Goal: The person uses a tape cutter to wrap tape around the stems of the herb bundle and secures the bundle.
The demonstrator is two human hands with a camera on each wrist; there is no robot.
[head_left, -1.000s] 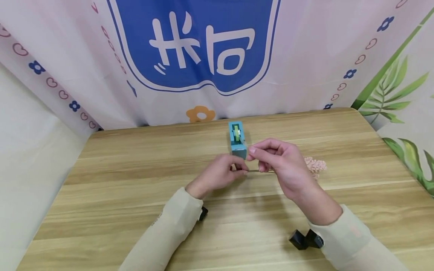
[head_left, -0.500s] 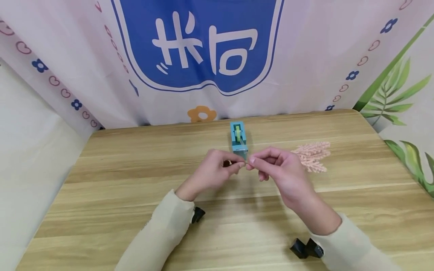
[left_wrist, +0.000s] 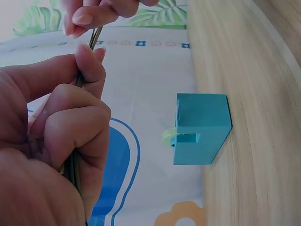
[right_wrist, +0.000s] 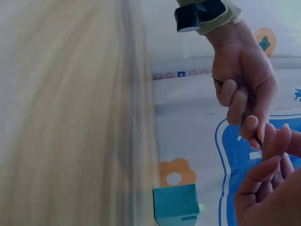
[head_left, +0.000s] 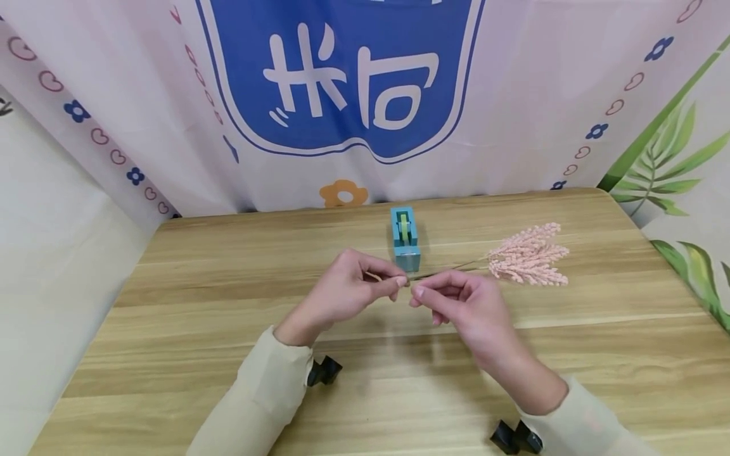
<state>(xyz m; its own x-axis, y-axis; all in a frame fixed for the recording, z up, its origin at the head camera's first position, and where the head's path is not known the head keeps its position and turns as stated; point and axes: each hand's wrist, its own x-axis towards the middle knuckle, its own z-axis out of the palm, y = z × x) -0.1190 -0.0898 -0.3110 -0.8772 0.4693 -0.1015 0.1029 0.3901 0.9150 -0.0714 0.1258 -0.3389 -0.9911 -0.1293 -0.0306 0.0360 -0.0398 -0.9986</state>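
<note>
My left hand (head_left: 342, 288) grips the thin dark stems (head_left: 469, 263) of a bunch of pink artificial flowers (head_left: 527, 256). The blooms point right, beyond my right hand (head_left: 470, 310). In the left wrist view the stems (left_wrist: 95, 37) rise past the left thumb. My right thumb and forefinger pinch together close to the left fingertips, beside the stems. Near them in the right wrist view shows a small, faint clear strip (right_wrist: 244, 164) that looks like tape. A teal tape dispenser (head_left: 405, 239) with a light green core stands just behind the hands.
The wooden table (head_left: 199, 304) reaches back to a white curtain (head_left: 513, 95) with a blue printed emblem. Black wrist devices sit at both cuffs, close above the tabletop. A leaf-patterned wall covering (head_left: 661, 177) borders the right side.
The left hand has moved slightly left and raised the stems, bringing the pink blooms into fuller view. The right hand has moved slightly toward the body, away from the dispenser.
</note>
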